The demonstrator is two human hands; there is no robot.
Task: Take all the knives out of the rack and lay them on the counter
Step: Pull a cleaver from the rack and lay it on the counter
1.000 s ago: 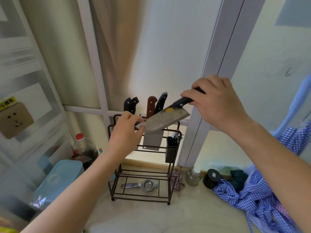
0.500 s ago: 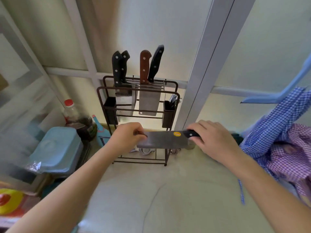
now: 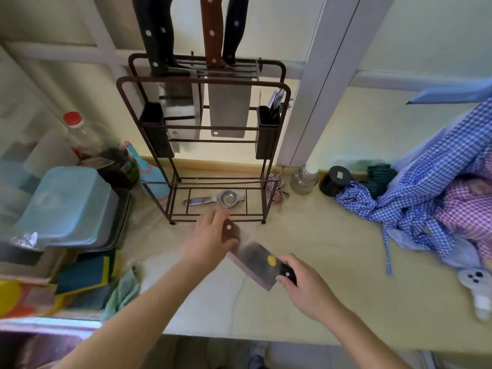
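Note:
A steel cleaver (image 3: 253, 265) with a yellow sticker and black handle hangs slanted just above the beige counter (image 3: 332, 251), in front of the rack. My right hand (image 3: 303, 286) grips its handle. My left hand (image 3: 209, 242) pinches the far end of its blade. A brown handle-like piece with a pale rivet (image 3: 229, 231) shows between those fingers; what it belongs to is hidden. The brown wire knife rack (image 3: 274, 83) stands behind, holding two black-handled knives (image 3: 157, 41), a brown-handled cleaver (image 3: 229, 107) and another black-handled knife (image 3: 235, 27).
A metal squeezer (image 3: 221, 199) lies on the rack's bottom shelf. At the left are a blue-lidded box (image 3: 66, 206) and a red-capped bottle (image 3: 87, 139). To the right sit a small jar (image 3: 304, 179), a black lid (image 3: 335, 179) and checked blue cloth (image 3: 415, 203). The counter's front edge is near me.
Both hands have carried the cleaver from the top of the rack down and toward me, to just above the counter. It has turned from level to slanted. My view has tipped downward.

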